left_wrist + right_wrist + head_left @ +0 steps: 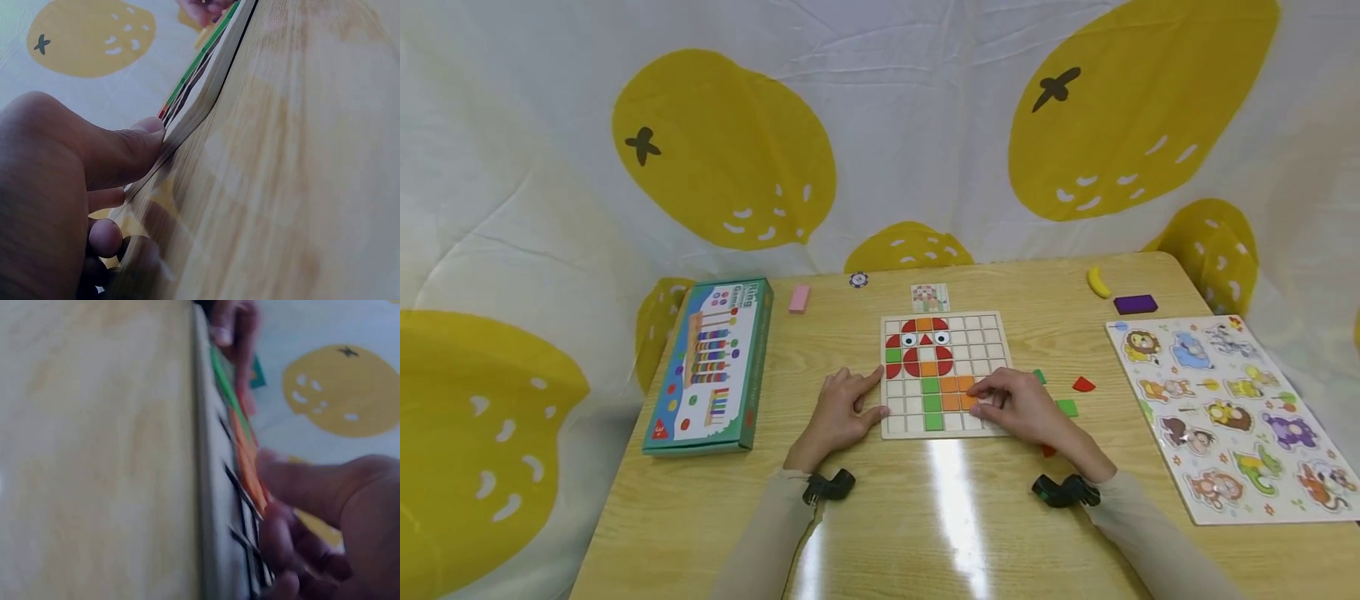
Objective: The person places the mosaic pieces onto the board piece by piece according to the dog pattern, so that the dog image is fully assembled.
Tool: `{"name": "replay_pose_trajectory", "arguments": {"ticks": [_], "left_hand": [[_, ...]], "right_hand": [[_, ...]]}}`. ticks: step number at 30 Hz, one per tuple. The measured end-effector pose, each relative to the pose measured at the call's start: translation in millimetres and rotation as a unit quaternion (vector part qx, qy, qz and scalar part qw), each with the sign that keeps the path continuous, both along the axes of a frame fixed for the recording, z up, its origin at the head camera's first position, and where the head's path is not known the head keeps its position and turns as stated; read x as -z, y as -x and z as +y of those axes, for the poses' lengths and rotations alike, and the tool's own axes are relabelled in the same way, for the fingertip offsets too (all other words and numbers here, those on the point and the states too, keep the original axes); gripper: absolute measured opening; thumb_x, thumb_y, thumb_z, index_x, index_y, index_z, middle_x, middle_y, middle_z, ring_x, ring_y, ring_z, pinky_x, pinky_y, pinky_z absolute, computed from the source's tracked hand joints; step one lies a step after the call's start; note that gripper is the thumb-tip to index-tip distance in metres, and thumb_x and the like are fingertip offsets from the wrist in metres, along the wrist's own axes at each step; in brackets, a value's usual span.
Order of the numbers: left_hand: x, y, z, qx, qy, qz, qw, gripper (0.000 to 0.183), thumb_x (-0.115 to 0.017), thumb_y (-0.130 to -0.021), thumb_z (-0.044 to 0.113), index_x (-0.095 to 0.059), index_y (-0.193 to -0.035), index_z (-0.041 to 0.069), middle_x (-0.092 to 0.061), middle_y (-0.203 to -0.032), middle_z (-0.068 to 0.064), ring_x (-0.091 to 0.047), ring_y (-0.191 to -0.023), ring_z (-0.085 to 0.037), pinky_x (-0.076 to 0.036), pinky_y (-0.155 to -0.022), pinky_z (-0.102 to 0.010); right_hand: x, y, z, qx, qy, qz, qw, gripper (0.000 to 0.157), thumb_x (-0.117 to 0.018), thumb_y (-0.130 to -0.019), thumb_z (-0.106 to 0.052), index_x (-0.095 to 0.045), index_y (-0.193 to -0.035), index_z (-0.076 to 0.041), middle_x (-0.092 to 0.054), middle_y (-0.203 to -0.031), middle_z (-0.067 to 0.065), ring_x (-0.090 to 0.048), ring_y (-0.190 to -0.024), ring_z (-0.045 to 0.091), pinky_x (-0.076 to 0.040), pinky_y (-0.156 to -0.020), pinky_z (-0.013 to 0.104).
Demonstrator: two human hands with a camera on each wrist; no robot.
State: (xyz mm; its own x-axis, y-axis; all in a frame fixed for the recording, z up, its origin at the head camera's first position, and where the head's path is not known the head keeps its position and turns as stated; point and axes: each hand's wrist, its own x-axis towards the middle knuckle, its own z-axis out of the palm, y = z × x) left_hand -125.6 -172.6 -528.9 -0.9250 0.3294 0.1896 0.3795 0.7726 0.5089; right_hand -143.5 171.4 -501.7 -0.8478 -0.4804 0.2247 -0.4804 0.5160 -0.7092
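Note:
A wooden grid board (985, 423) lies on the table, with red, green and orange tiles and two eye tiles set in its squares. My left hand (844, 408) is at the board's left side, index fingertip and thumb tip against the edge. In the left wrist view, the thumb (140, 147) touches that edge near a corner. My right hand (1018, 404) reaches over the board's right part, with index finger and thumb at an orange square tile (968, 402), the lower right of a block of orange tiles. The right wrist view is blurred; fingertips meet the orange tiles (248, 469) there.
A small pattern card (930, 297) lies behind the board. Loose red (1083, 383) and green tiles (1067, 407) are right of it. A game box (711, 367) stands left, an animal puzzle (1232, 417) right. A pink block, round chip, yellow banana and purple block lie further back.

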Motion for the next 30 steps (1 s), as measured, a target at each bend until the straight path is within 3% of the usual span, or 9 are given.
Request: {"name": "replay_pose_trajectory", "arguments": {"ticks": [4,7,10,15,20,22,25,28,30], "left_hand": [[0.8,-0.6,0.2,0.0,0.001,0.002,1.0,0.068,-0.071,-0.087,0.049,-0.051,-0.146,0.021,-0.041,-0.066,0.008,-0.032,-0.071,-0.012,-0.025,-0.074,-0.033],[-0.1,-0.8,-0.1,0.001,-0.001,0.001,1.0,0.068,-0.071,-0.087,0.048,-0.051,-0.146,0.021,-0.041,-0.066,0.008,-0.032,-0.071,-0.012,-0.025,-0.074,-0.033],[-1.1,-0.8,-0.8,-0.003,-0.002,-0.002,1.0,0.068,-0.072,-0.086,0.048,-0.051,-0.145,0.021,-0.041,-0.066,0.008,-0.032,-0.071,-0.012,-0.025,-0.074,-0.033],[-1.3,0.5,-0.7,0.0,-0.005,-0.007,1.0,0.068,-0.072,-0.086,0.047,-0.051,-0.146,0.021,-0.042,-0.066,0.007,-0.032,-0.071,-0.013,-0.025,-0.074,-0.033],[1.1,1.7,-1.0,0.004,-0.001,-0.006,1.0,0.068,-0.071,-0.087,0.048,-0.051,-0.146,0.021,-0.043,-0.066,0.006,-0.032,-0.071,-0.013,-0.025,-0.075,-0.033],[1.5,2.0,-1.1,0.005,-0.002,-0.003,1.0,0.068,-0.071,-0.087,0.048,-0.051,-0.146,0.02,-0.042,-0.066,0.006,-0.031,-0.071,-0.013,-0.025,-0.075,-0.033],[0.6,2.5,-1.2,0.007,-0.001,-0.003,1.0,0.069,-0.071,-0.087,0.049,-0.05,-0.146,0.021,-0.042,-0.066,0.007,-0.032,-0.071,-0.013,-0.025,-0.075,-0.033],[-0.7,2.2,-1.6,0.007,0.0,-0.008,0.9999,0.069,-0.07,-0.088,0.05,-0.049,-0.147,0.021,-0.042,-0.067,0.006,-0.032,-0.072,-0.013,-0.026,-0.075,-0.033],[-0.7,1.4,-1.5,0.006,-0.002,-0.009,0.9999,0.069,-0.07,-0.087,0.049,-0.049,-0.147,0.021,-0.042,-0.067,0.006,-0.032,-0.072,-0.013,-0.026,-0.075,-0.033]], "right_hand": [[-9.0,11.0,33.9,0.039,0.001,0.013,0.999,0.025,-0.079,-0.084,-0.013,-0.075,-0.109,-0.012,-0.068,-0.087,-0.003,-0.058,-0.07,0.008,-0.047,-0.06,0.022],[-14.4,19.7,63.9,0.08,-0.039,0.044,0.995,0.03,-0.08,-0.081,-0.006,-0.074,-0.11,-0.011,-0.067,-0.088,0.001,-0.059,-0.071,0.011,-0.045,-0.06,0.023],[-13.0,26.8,82.7,0.064,-0.09,0.046,0.993,0.033,-0.079,-0.082,-0.005,-0.074,-0.114,-0.011,-0.065,-0.092,0.005,-0.059,-0.075,0.012,-0.044,-0.063,0.025],[-8.2,31.8,89.6,0.03,-0.114,0.007,0.993,0.025,-0.078,-0.084,-0.009,-0.075,-0.109,-0.01,-0.065,-0.094,0.004,-0.059,-0.077,0.012,-0.047,-0.066,0.026],[-7.2,32.2,88.5,0.076,-0.122,-0.005,0.99,0.015,-0.081,-0.082,-0.015,-0.072,-0.094,-0.013,-0.066,-0.082,-0.002,-0.059,-0.07,0.01,-0.047,-0.062,0.025],[-7.5,31.6,86.6,0.096,-0.11,-0.012,0.989,0.014,-0.08,-0.084,-0.02,-0.071,-0.093,-0.015,-0.066,-0.08,-0.004,-0.059,-0.069,0.009,-0.047,-0.061,0.024],[-10.9,30.2,76.9,0.111,-0.049,-0.022,0.992,0.015,-0.077,-0.087,-0.024,-0.07,-0.097,-0.016,-0.068,-0.083,-0.003,-0.061,-0.071,0.011,-0.048,-0.063,0.022],[-15.4,28.0,56.8,0.104,0.016,-0.034,0.994,0.018,-0.076,-0.088,-0.024,-0.071,-0.101,-0.015,-0.07,-0.086,0.0,-0.065,-0.073,0.014,-0.051,-0.064,0.021],[-14.4,26.4,41.6,0.092,0.027,-0.037,0.995,0.017,-0.077,-0.087,-0.023,-0.073,-0.1,-0.013,-0.071,-0.085,0.0,-0.065,-0.073,0.015,-0.051,-0.064,0.022]]}}
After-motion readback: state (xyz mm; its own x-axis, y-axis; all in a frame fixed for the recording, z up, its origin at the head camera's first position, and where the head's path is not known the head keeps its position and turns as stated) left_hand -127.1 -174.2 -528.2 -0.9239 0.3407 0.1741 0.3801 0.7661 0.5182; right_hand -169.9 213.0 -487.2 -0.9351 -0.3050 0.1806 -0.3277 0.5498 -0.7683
